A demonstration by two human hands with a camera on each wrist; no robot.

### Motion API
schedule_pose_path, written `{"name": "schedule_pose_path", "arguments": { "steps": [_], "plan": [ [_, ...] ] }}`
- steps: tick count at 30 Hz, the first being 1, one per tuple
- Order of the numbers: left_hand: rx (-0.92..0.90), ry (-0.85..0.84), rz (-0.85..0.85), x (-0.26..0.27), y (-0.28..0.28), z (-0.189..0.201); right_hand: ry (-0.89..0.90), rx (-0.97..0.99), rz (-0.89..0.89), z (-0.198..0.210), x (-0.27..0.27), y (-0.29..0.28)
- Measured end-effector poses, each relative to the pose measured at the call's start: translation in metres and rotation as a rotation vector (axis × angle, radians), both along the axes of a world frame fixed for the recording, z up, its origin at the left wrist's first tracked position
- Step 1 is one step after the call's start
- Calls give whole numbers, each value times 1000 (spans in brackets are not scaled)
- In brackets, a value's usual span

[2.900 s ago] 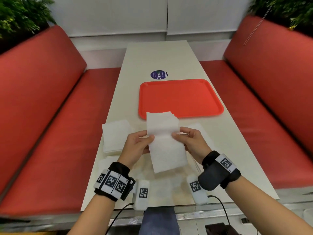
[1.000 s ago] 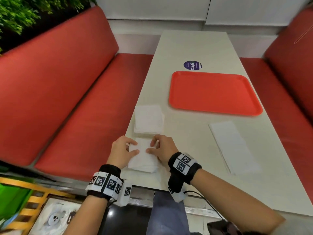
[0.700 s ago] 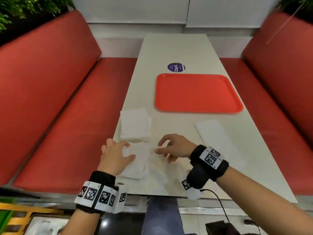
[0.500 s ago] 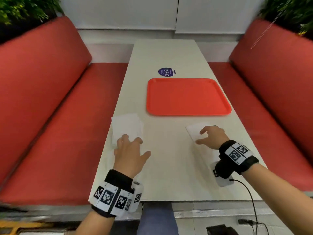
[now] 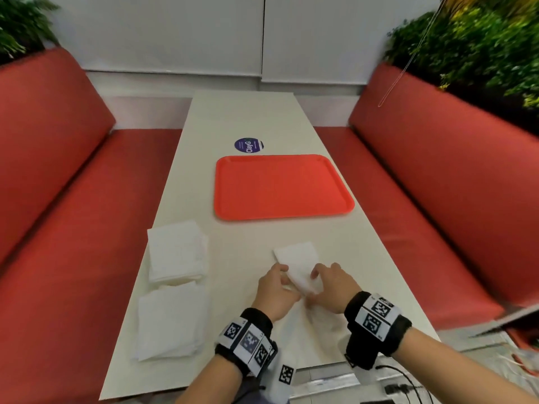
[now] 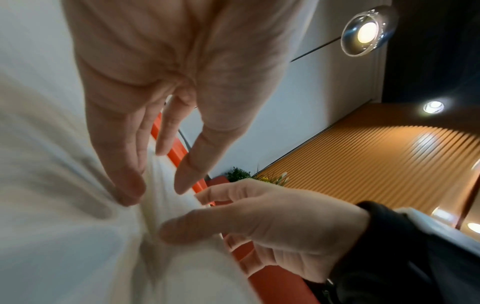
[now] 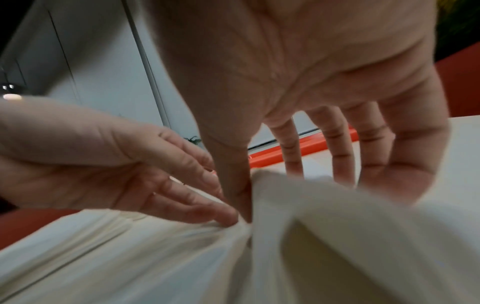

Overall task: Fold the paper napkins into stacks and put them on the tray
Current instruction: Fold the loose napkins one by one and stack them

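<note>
The napkin (image 5: 300, 265) is a plain white sheet, bent and rumpled across its middle, its far end lying flat on the table (image 5: 239, 118) and pointing toward 12 o'clock, its near end bunched between the two wrists. It sits at the near end of the table, at 6 o'clock from the red tray (image 5: 281, 186) and apart from it. The left hand (image 5: 275, 290) pinches the napkin's left edge with curled fingers; the right hand (image 5: 332, 287) grips the right edge the same way. At 9 o'clock from the hands lie two stacks of folded napkins (image 5: 175, 284), one beyond the other, edges touching. Both wrist views are blurred by motion, so the napkin's creases are hard to read there, and the hands cover its middle in the head view.
</note>
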State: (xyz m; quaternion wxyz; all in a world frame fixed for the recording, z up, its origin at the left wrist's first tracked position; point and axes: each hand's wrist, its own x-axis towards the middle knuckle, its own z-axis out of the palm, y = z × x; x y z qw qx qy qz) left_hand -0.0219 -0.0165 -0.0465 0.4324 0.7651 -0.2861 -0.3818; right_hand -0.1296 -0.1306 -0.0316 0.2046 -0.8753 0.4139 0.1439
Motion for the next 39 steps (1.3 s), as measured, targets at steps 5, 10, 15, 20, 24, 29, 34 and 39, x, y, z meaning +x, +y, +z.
{"name": "schedule_pose_path", "arguments": {
  "steps": [5,10,15,20,24,29,34,39],
  "plan": [
    [-70,120,145,9,-4,1,-219,50,-60,13,2,-2],
    [-163,363,313,11,-6,4,-408,169,-82,5,7,4],
    [-251,602,286,14,3,19,-767,383,-238,2,4,9],
    [-261,723,216,20,10,28,-900,414,-297,4,7,16],
    [-277,665,208,23,12,26,-917,490,-299,2,8,16],
    [-307,575,194,21,14,25,-971,567,-281,3,6,18],
    [-343,365,182,21,11,25,-1046,576,-300,4,8,19],
    [-358,284,211,23,12,32,-1079,749,-211,9,4,19]
  ]
}}
